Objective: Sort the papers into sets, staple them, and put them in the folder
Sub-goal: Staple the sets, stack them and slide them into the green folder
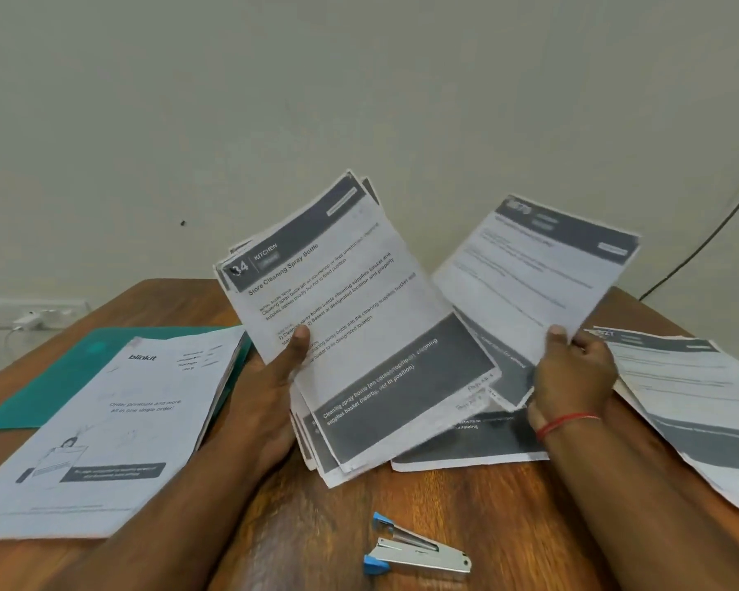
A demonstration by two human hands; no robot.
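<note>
The left hand (280, 377) grips a stack of printed sheets (338, 317) held above the wooden table (508, 526), up and left of the blue-and-silver stapler (417, 552). Its thumb presses on the top page, headed "Store Cleaning Spray Bottle"; its fingers are hidden behind the stack. Up and right of the stapler, the right hand (572, 368) pinches a single sheet (538, 275) by its lower edge, thumb in front and fingers curled behind. A flat page (466, 445) lies just beyond the stapler, and a loose pile (692, 398) lies to its far right. Far left of the stapler, a green folder (52, 386) lies under a "blinkit" set (116, 428). The stapler lies hinged open.
</note>
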